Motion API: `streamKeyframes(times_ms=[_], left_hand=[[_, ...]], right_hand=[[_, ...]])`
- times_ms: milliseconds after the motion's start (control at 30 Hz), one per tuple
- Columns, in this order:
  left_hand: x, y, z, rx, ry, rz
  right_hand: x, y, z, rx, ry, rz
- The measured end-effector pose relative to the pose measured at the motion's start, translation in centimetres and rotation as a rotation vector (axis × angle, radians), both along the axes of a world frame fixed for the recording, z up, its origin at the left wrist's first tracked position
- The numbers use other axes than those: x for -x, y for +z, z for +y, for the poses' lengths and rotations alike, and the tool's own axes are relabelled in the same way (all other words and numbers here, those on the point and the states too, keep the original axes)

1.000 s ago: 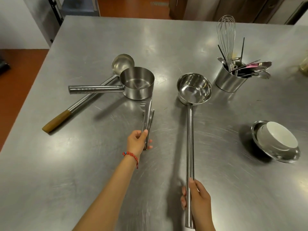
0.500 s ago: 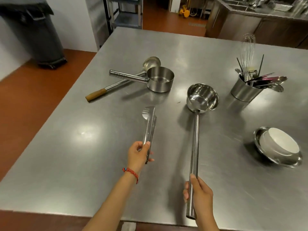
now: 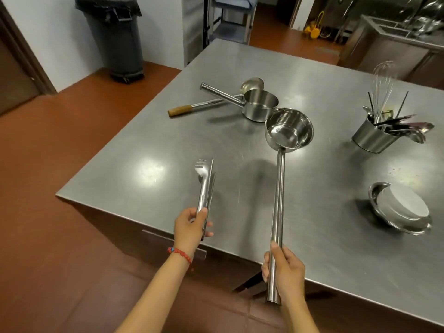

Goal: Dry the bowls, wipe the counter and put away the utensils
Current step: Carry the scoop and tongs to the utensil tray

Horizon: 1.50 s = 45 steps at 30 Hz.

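Above the counter near edge, left hand fingers grip closed tongs, right hand grips long ladle at handle end, bowl raised; risk: far-end leverage may swing the bowl into nearby saucepan.

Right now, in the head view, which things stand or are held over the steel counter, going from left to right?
Steel tongs in the left hand → long-handled steel ladle in the right hand → steel utensil holder → white bowl inside a steel bowl.
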State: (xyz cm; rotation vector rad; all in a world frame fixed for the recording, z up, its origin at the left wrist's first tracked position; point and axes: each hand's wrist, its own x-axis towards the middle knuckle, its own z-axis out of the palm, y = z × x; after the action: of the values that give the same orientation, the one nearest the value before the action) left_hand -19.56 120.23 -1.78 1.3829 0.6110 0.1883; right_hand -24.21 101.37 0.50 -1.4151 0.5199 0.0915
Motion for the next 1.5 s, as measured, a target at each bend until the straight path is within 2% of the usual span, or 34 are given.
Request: streamKeyframes(times_ms=[167, 367, 567, 767, 1300, 1500], left_hand=[[3.2, 0.2, 4.3, -0.020, 0.054, -0.021], [8.0, 0.9, 13.2, -0.053, 0.141, -0.082], [12.5, 1.7, 22.9, -0.104, 0.279, -0.079], [16.0, 1.3, 31.2, -0.090, 0.501, -0.049], [15.8, 2.1, 49.0, -0.110, 1.021, 0.000], [16.9, 2.0, 57.0, -0.121, 1.172, 0.033]], right_hand=[[1.3, 1.4, 4.2, 0.031, 0.079, -0.060], [2.7, 2.5, 13.3, 0.017, 0.198, -0.109], [3.9, 2.8, 23.5, -0.033, 0.387, -0.105], [3.9, 3.0, 32.7, -0.048, 0.634, -0.101], [-3.8, 2.1, 57.2, -0.037, 1.300, -0.174], [-3.8, 2.5, 67.3, -0.094, 1.449, -0.139]])
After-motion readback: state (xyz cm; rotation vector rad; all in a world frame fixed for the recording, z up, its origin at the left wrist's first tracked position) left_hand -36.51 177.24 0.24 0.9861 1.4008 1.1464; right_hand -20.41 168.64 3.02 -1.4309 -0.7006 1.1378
